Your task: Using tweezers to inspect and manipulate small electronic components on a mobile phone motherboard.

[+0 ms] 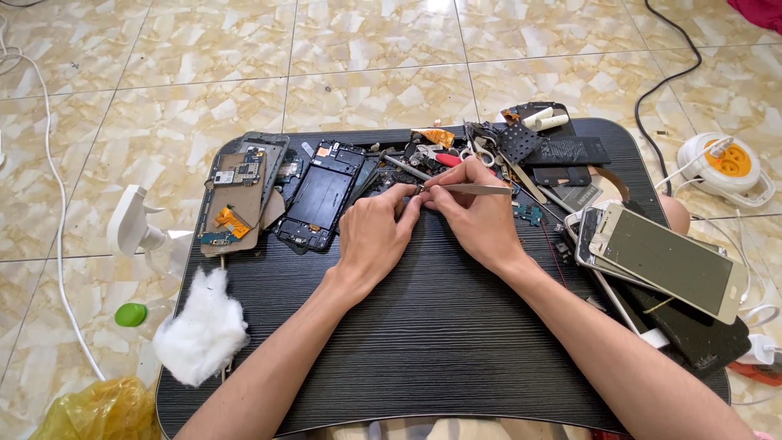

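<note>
Seen from the head camera, both hands meet near the middle of a black lap table [423, 342] that sits on a tiled floor. The right hand [476, 213] grips a pair of metal tweezers [476, 189], lying almost level with the tips pointing left toward the left hand [373, 236]. The left hand's thumb and forefinger are pinched together on a very small part [418, 191] right at the tweezer tips; it is too small to tell what it is. Just left of the hands lies an opened phone frame [319, 197] with its inside bare, and further left a stack of phone backs and circuit boards [238, 195], one with an orange ribbon strip. Behind the hands are scissors [481, 151], a red-handled tool [444, 159] and loose dark plates (a real jumble, hard to sort piece by piece). On the right edge rests a pale phone [664, 261] lying on top of others, screen up. A wad of white cotton [199, 326] sits at the near left corner, and a white extension reel [725, 167] stands on the floor to the right. As for progress, I judge the work is midway: the phone is already stripped open and its parts spread out, while the fine handling of the small part is in hand and nothing looks reassembled.
</note>
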